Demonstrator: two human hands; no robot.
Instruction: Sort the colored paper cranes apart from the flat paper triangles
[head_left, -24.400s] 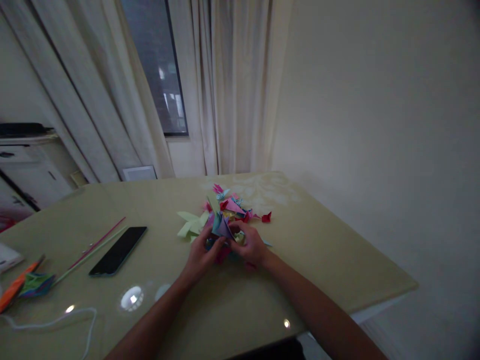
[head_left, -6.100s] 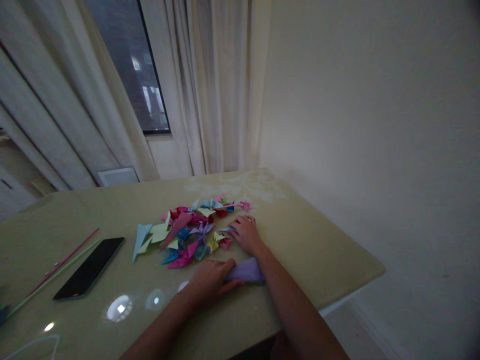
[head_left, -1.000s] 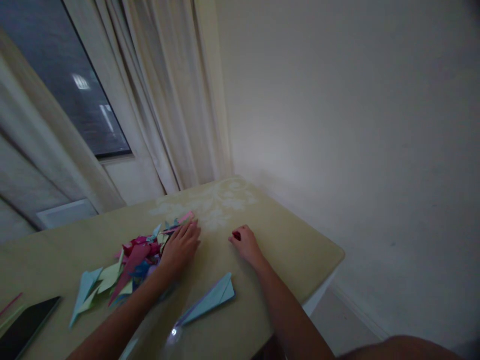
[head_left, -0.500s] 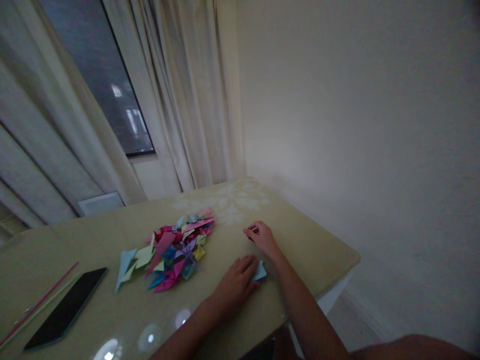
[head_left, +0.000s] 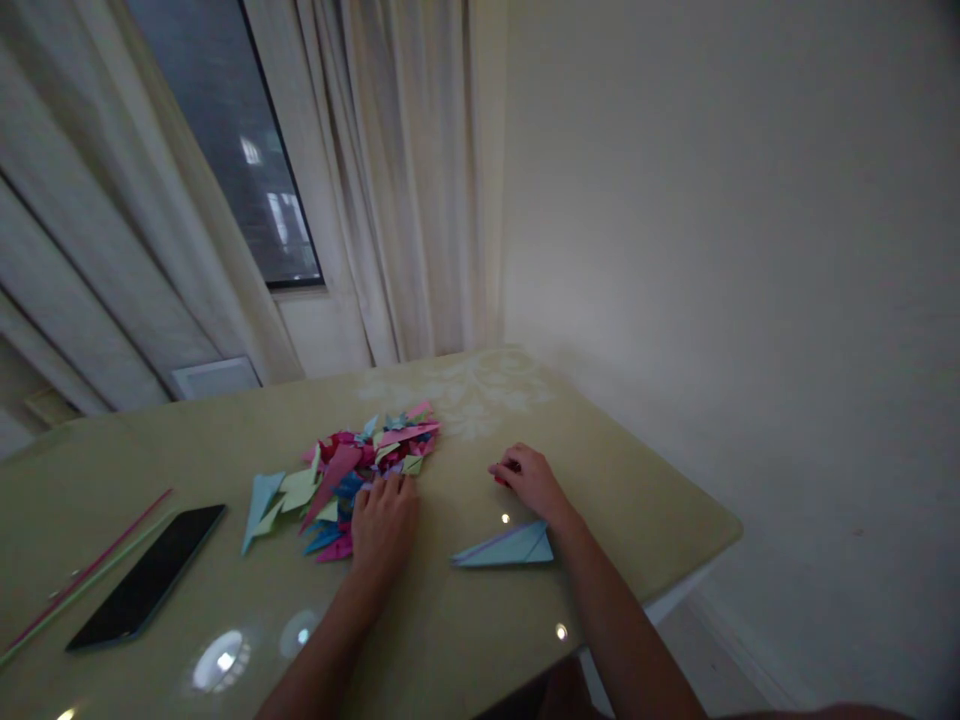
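My left hand (head_left: pixel 385 520) rests on the near right side of a heap of colourful folded paper pieces (head_left: pixel 337 475), fingers stretched forward; what lies under the palm is hidden. My right hand (head_left: pixel 531 482) hovers over or lies on the table to the right, thumb and fingers pinched round a small red thing (head_left: pixel 500 479), perhaps paper, mostly covered by the fingers. Between my forearms a long pointed light-blue folded paper (head_left: pixel 506 548) lies flat on the table, its wide end beside my right wrist.
A black phone or tablet (head_left: pixel 150 575) lies at the left of the glossy table (head_left: pixel 637 500), with thin pink and green sticks (head_left: pixel 97 560) beside it. Curtains (head_left: pixel 420 180) and a window stand behind; a bare wall (head_left: pixel 712 250) borders the right.
My left hand has left the light-blue paper and moved left onto the heap, uncovering the paper's whole length. My right hand stays in nearly the same place, still pinching.
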